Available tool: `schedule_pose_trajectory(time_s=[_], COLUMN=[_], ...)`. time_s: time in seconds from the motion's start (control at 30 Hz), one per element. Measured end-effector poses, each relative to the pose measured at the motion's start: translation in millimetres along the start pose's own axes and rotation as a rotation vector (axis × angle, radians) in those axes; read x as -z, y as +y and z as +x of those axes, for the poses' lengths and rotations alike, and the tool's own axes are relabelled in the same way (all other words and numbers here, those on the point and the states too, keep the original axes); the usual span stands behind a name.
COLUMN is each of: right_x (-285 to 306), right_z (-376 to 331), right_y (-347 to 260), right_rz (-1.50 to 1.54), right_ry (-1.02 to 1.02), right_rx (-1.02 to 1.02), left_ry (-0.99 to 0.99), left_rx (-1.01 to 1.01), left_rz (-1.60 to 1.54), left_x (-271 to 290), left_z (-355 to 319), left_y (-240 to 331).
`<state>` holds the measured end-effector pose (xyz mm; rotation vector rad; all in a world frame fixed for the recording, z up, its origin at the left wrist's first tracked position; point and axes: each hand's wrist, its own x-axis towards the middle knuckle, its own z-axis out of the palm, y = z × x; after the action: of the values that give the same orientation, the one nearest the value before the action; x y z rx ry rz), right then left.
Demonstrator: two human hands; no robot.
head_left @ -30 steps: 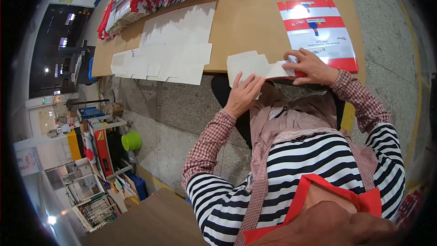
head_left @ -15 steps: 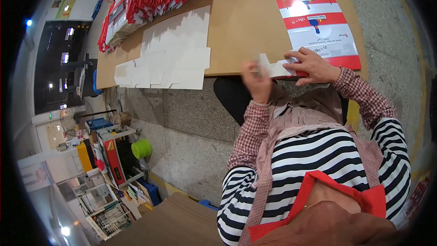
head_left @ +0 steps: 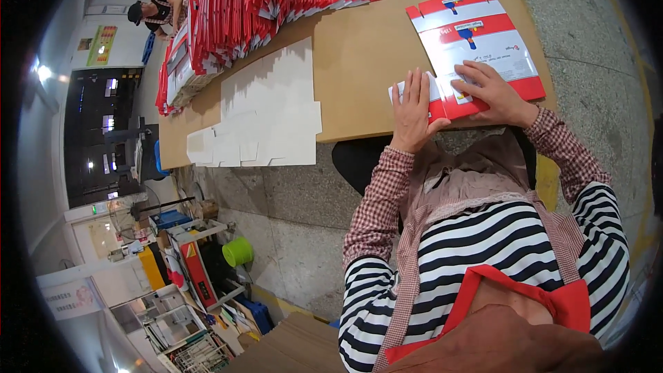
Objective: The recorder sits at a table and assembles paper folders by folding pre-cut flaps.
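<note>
A flat, unfolded carton blank [head_left: 511, 52] in red and white, printed with a blue figure, lies at the right part of the table's near edge. My left hand [head_left: 413, 112] rests with straight fingers on its small left end panel, which lies flat. Spread fingers of my right hand [head_left: 492, 97] press on the carton's near part. Neither hand is closed round anything. Left of them lie several overlapping plain white card blanks [head_left: 273, 107], some reaching the near edge of the table.
Many red folded cartons [head_left: 276, 0] stand packed in a row at the table's far left. The brown tabletop [head_left: 359, 62] shows between them and my carton. A co-worker [head_left: 162, 12] is beyond the stack. A green bucket [head_left: 237, 252] stands on the floor to the left.
My left hand has gone from a blurred, raised pose beside the lifted white end panel to lying flat on that panel, now down. My right hand stays on the carton. The view has shifted slightly.
</note>
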<state>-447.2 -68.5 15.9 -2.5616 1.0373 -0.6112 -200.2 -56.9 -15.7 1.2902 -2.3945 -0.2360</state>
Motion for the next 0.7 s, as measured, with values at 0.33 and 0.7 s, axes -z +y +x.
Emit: schedule_pose_trajectory(time_s=[0.33, 0.7], right_x=[-10, 3], right_z=[-14, -88], right_y=[15, 38], right_rz=[-0.061, 1.858], right_ry=[-0.083, 0.939], right_rx=[0.042, -0.611], left_ry=[-0.176, -0.025], left_rx=[0.083, 0.214], left_rz=[0.202, 0.157], left_x=[-11, -37], left_z=[7, 27], left_y=[11, 30])
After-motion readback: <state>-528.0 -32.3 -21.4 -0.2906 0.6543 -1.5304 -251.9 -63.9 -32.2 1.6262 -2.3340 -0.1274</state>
